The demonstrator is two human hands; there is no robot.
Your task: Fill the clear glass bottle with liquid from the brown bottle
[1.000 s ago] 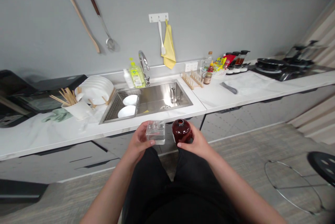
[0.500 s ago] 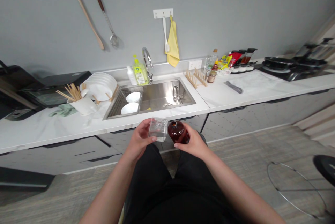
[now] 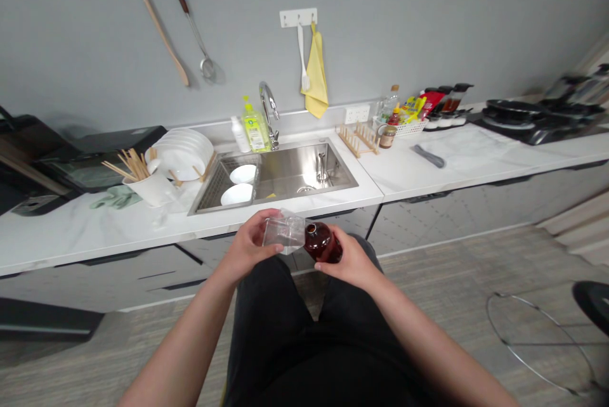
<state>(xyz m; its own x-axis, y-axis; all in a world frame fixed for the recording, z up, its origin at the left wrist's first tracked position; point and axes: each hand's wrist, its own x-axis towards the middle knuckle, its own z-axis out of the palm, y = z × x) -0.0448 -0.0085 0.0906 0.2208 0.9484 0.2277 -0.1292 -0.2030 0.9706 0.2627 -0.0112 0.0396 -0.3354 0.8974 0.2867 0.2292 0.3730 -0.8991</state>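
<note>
My left hand [image 3: 252,245] is closed around a clear, square-sided transparent container [image 3: 284,234], tilted toward the right. In my right hand [image 3: 351,258] is a dark reddish-brown bottle [image 3: 322,243] with a narrow open mouth and no cap, leaning to the left. The bottle's mouth is right beside the container's right edge; I cannot tell whether they touch. Both are held above my lap, in front of the counter's edge. My right fingers behind the bottle are mostly hidden.
Ahead is a steel sink [image 3: 295,169] with white bowls [image 3: 236,194] in a rack at its left. Plates [image 3: 183,153] and a chopstick cup [image 3: 150,188] stand left of it. A wooden rack [image 3: 359,141], jar [image 3: 387,137] and stove [image 3: 514,118] are to the right.
The clear container has tipped toward the bottle, and the bottle now leans more to the left, its mouth shifting closer to the container. The camera view has moved slightly.
</note>
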